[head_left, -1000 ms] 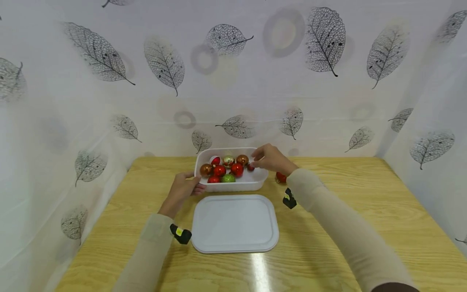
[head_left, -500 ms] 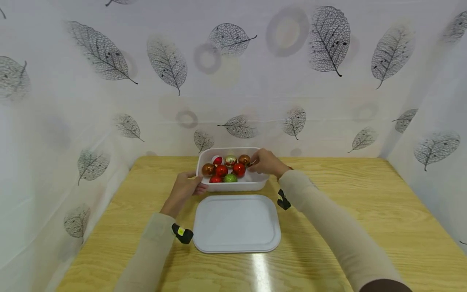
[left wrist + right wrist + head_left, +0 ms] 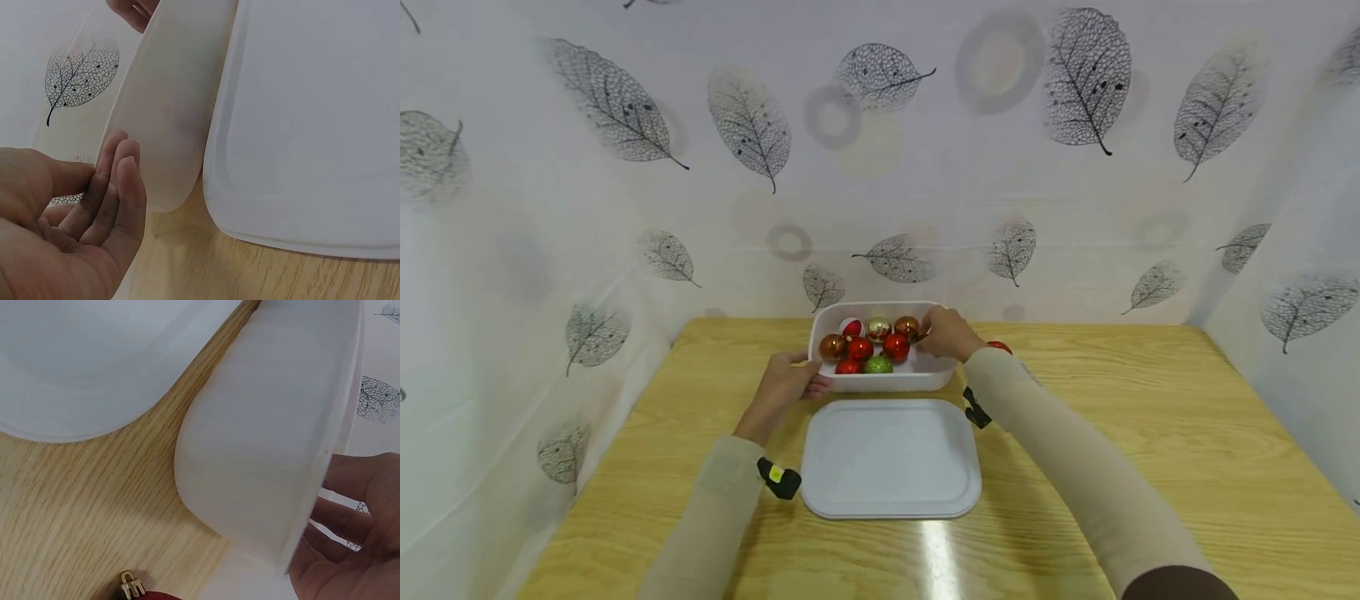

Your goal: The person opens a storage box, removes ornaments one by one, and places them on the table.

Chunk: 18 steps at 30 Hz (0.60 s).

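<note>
A white plastic box (image 3: 887,382) holds several shiny Christmas baubles, among them a green glitter one (image 3: 878,365), a red one (image 3: 896,347) and a bronze one (image 3: 832,347). My left hand (image 3: 784,385) grips the box's left end, thumb at the rim and fingers against the outer wall in the left wrist view. Over the right rim, my right hand (image 3: 950,332) reaches in with bent fingers, its fingertips beside another bronze bauble (image 3: 907,327). The box wall hides those fingertips in the right wrist view, and I cannot tell whether they hold a bauble.
A white lid (image 3: 891,458) lies flat on the wooden table (image 3: 1112,417) in front of the box. Right of the box, a red bauble (image 3: 998,346) is partly covered by the right sleeve. A leaf-printed curtain (image 3: 895,167) stands behind the table.
My right hand has moved further into the box. A small dark red bauble seen at its fingertips one second ago is out of sight. The left hand keeps its hold on the box.
</note>
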### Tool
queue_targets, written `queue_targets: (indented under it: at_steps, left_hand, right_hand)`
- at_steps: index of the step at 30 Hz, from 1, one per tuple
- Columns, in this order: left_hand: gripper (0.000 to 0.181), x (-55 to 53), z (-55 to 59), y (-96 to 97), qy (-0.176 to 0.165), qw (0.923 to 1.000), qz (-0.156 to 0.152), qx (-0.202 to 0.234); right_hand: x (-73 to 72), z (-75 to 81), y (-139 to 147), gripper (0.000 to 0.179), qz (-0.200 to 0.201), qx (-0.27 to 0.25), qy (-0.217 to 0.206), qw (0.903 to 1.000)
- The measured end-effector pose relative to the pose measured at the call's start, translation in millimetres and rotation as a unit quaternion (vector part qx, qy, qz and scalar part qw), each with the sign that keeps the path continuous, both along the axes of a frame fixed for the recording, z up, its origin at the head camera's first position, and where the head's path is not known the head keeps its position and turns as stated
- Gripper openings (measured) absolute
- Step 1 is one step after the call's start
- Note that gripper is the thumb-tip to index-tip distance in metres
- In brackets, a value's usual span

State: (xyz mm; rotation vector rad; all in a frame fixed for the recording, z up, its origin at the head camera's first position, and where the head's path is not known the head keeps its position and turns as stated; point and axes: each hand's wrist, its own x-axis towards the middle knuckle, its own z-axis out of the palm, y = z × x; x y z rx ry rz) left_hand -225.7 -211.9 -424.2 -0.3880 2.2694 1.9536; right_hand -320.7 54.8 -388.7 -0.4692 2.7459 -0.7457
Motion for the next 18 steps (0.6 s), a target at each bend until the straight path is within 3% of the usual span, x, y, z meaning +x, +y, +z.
queue_targets:
  at_steps: [11,18]
  left_hand:
    - [0.048,-0.3,-0.5,-0.2,0.0,0.9999,-0.01,0.007]
    - [0.048,-1.0,0.1,0.9,-0.004,1.0,-0.004,0.003]
  right_hand:
    - [-2.6,-4.2,-2.5,0.014,-0.018,0.021,0.027,0.9992]
    - [-3.0,-6.7,-7.4,0.015,-0.02,0.036,0.055,0.9977]
